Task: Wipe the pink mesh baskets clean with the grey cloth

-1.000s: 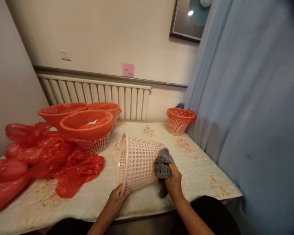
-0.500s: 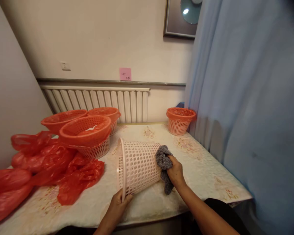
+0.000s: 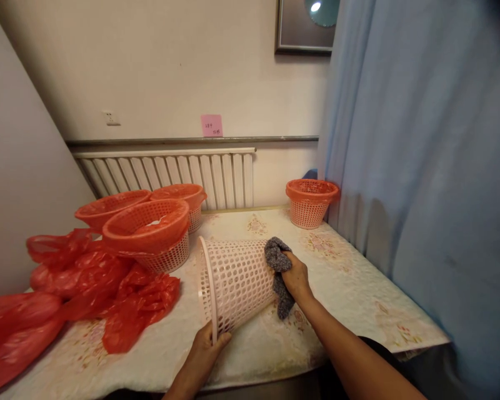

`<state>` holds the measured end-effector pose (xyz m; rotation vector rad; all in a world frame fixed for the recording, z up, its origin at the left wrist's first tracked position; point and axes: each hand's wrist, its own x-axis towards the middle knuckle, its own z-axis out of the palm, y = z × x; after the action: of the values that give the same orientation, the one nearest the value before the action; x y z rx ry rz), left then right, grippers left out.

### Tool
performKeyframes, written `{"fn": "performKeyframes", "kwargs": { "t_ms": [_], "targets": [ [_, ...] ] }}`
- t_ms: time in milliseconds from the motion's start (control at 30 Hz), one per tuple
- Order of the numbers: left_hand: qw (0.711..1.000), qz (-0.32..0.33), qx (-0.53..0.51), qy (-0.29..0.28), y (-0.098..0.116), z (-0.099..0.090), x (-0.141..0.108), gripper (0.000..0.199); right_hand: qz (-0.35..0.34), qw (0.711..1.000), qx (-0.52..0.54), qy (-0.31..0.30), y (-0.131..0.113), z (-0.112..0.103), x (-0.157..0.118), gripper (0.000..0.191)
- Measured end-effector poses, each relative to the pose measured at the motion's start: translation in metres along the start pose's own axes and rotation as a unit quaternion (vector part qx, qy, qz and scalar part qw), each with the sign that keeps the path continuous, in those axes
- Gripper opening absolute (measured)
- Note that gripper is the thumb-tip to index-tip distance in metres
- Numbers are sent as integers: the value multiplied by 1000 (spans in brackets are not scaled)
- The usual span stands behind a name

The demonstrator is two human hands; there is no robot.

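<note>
A pale pink plastic wastebasket [image 3: 241,280] with a lattice wall lies on its side above the table's near part, its mouth facing left. My left hand [image 3: 206,347] is closed on the lower part of its rim, thumb outside. In my right hand [image 3: 295,276] is a bunched dark grey cloth [image 3: 278,255], pressed against the basket's base end at the right. A loose end of the cloth hangs below my fingers. The inside of the basket is mostly hidden.
Red-lined baskets [image 3: 162,255] stand at the left, with red plastic bags [image 3: 83,266] heaped before them. Another lined basket [image 3: 309,214] stands at the back right by a blue curtain [image 3: 400,166]. A floral cloth covers the table [image 3: 350,300]. A radiator [image 3: 170,172] lines the wall.
My right hand and the cloth have shifted slightly up along the basket's base end. My left hand keeps its hold on the rim. The whole view has moved a little.
</note>
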<state>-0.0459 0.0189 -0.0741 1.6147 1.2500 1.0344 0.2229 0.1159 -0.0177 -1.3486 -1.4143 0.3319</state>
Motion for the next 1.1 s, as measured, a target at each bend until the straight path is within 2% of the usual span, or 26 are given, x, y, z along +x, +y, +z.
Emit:
{"fn": "performKeyframes", "kwargs": {
  "t_ms": [233, 467, 567, 633, 733, 867, 967, 1100],
  "targets": [
    [997, 40, 14, -62, 14, 3, 2, 42, 12, 1000, 10, 11, 6, 4, 0, 37],
    [996, 32, 25, -81, 38, 11, -1, 40, -26, 999, 7, 24, 3, 11, -1, 41],
    [996, 33, 16, -79, 41, 15, -1, 43, -73, 997, 4, 12, -4, 14, -7, 47],
    [997, 30, 15, -75, 40, 18, 0, 43, -133, 991, 1, -4, -12, 16, -13, 54],
    [997, 33, 6, -71, 37, 22, 2, 43, -229, 973, -5, -43, -29, 18, -24, 64],
    [995, 58, -22, -74, 36, 26, 5, 44, -317, 942, -14, -112, -53, 18, -43, 65],
    [996, 54, -26, -72, 36, 27, 7, 44, -342, 932, -15, -123, -63, 20, -58, 63],
    [998, 36, -6, -44, 22, 28, 4, 44, -338, 937, -18, -86, -62, 24, -69, 55]
  ]
}}
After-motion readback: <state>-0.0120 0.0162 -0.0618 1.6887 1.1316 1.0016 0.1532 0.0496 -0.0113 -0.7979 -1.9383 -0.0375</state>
